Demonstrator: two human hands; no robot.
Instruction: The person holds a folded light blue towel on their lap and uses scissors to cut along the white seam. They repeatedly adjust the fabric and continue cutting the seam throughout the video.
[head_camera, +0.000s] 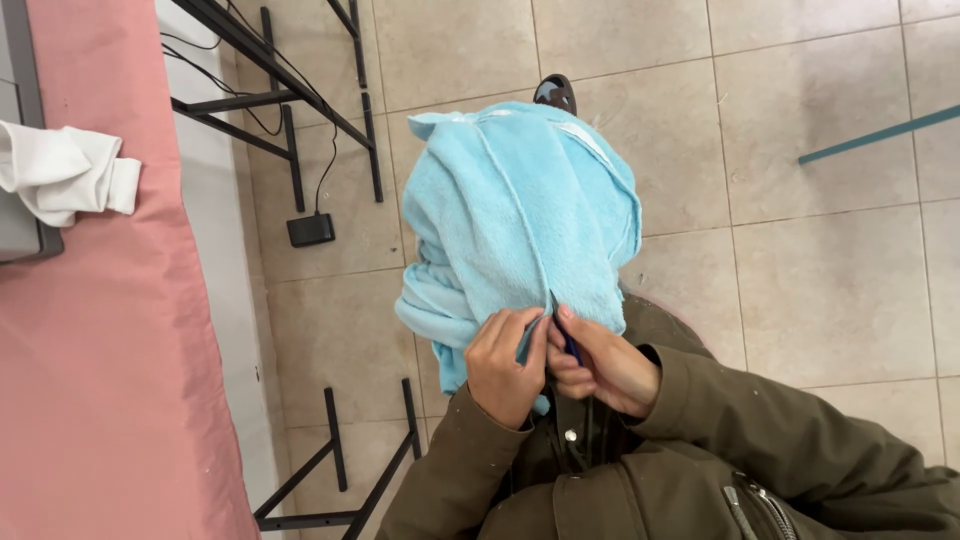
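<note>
A fluffy light blue fabric piece (515, 215) drapes over my lap, hanging down toward the tiled floor. My left hand (503, 362) pinches the fabric's near edge along a seam. My right hand (600, 365) sits right beside it, fingers closed on a small dark blue tool whose tip touches the seam. Both hands meet at the fabric's lower edge, close to my olive green jacket (640, 470). A dark shoe tip (556, 92) shows beyond the fabric.
A table covered in pink cloth (110, 350) runs along the left, with a folded white garment (65, 172) on it. Black metal table legs (300, 110) and a black pedal with cable (310, 230) stand on the beige tile floor.
</note>
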